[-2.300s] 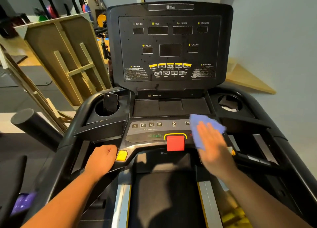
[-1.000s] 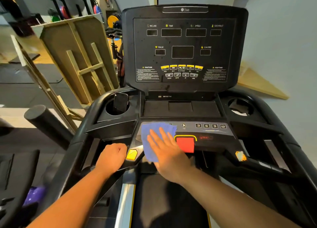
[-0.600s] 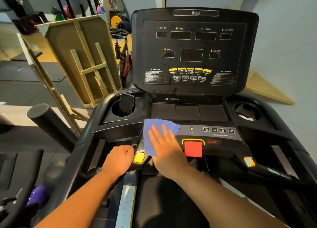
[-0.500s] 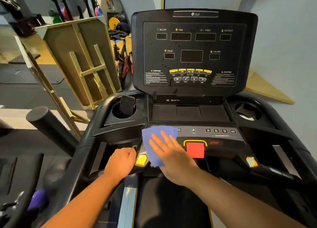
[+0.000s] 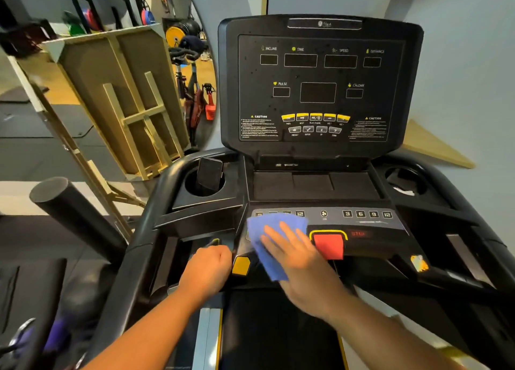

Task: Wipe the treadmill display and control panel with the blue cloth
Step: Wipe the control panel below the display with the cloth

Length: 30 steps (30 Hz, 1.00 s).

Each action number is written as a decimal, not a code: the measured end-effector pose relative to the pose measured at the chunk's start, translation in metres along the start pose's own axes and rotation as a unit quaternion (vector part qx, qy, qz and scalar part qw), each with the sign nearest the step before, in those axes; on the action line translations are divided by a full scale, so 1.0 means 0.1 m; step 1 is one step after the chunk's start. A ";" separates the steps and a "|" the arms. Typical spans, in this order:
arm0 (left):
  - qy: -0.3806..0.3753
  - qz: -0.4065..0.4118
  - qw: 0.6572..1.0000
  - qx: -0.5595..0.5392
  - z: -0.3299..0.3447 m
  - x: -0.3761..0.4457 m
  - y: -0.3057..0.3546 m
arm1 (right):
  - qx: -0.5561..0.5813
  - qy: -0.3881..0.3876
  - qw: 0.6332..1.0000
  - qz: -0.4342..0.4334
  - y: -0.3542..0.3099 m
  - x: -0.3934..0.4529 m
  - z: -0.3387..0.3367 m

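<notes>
Low in the middle, the right hand (image 5: 295, 254) presses flat on the soft blue cloth (image 5: 271, 240) over the black control panel (image 5: 370, 224); the left hand (image 5: 207, 269) grips the black side rail (image 5: 156, 258).

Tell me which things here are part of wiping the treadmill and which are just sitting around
Part of the job: blue cloth under the right hand; control panel; display; left hand gripping the handrail.
Just there: phone in the cup holder; wooden frame; exercise bike.

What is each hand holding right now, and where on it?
Left hand grips the left handlebar beside the yellow button. Right hand holds nothing: straight fingers press the blue cloth flat on the control panel.
</notes>
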<state>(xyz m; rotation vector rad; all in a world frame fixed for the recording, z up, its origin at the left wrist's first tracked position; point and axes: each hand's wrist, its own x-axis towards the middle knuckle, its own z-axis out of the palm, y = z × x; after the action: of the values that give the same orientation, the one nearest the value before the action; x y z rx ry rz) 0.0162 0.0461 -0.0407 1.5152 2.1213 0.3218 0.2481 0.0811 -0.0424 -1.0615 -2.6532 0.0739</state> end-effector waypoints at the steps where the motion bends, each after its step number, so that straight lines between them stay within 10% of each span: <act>1: -0.005 0.012 1.000 0.011 -0.01 0.00 0.00 | -0.009 -0.005 1.000 0.022 0.13 -0.10 -0.02; 7: -0.016 0.007 1.000 -0.026 0.01 0.03 -0.03 | -0.049 0.039 0.967 0.249 0.34 -0.08 -0.06; 15: -0.014 0.012 1.000 -0.005 -0.02 0.02 -0.01 | -0.047 -0.051 0.996 0.046 0.29 -0.02 -0.14; 26: 0.035 0.001 0.999 -0.007 0.04 0.00 0.01 | -0.037 0.096 0.877 0.468 1.03 -0.42 -0.19; 30: 0.043 -0.023 0.998 -0.040 0.05 -0.01 0.01 | -0.044 0.078 0.937 0.336 0.46 0.08 -0.04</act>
<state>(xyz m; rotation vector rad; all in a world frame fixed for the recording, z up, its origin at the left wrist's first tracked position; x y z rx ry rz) 0.0199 0.0452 -0.0436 1.4284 2.1783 0.4568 0.2743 0.1193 -0.0436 -1.8711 -2.0574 0.0058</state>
